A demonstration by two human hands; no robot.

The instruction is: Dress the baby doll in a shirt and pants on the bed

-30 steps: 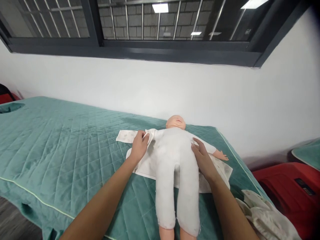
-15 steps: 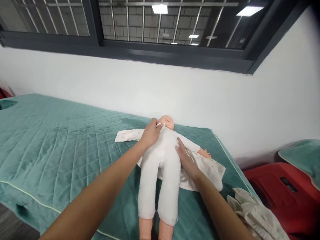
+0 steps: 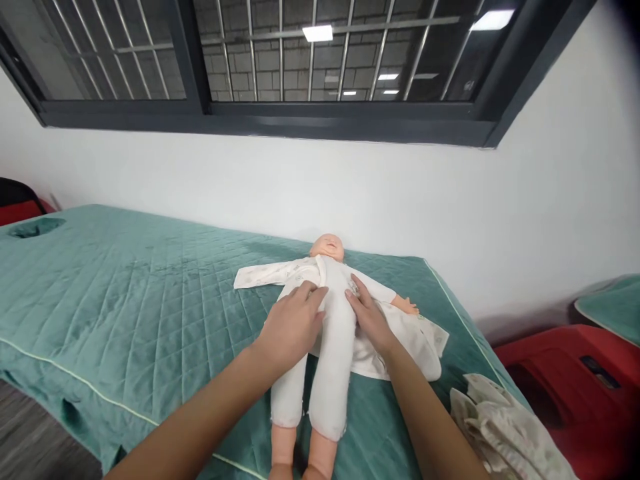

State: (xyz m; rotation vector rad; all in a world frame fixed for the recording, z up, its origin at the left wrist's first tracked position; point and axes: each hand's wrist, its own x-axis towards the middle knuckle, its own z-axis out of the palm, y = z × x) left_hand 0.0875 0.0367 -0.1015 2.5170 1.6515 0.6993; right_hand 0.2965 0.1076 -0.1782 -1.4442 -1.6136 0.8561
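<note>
A baby doll (image 3: 330,320) with a white cloth body lies on its back, head toward the wall. A pale patterned baby shirt (image 3: 265,273) covers the doll's left-of-view arm and part of its chest. The shirt's other half (image 3: 410,337) is spread beneath the doll on the right, and that doll arm is outside it. My left hand (image 3: 293,323) is closed on the shirt's front edge at the doll's belly; its fingertips are partly hidden. My right hand (image 3: 370,317) rests against the doll's right-of-view side, thumb and fingers apart.
A green quilted cover (image 3: 165,300) lies over the bed, with a hole (image 3: 37,228) at its far left. Crumpled pale cloth (image 3: 505,427) sits at the near right edge. A red plastic chair (image 3: 575,393) stands beyond it. Behind are a white wall and a barred window.
My left hand has moved from the doll's neck down to its belly, bringing the shirt's front edge over the chest. My right hand stays at the doll's side. The view has shifted slightly.
</note>
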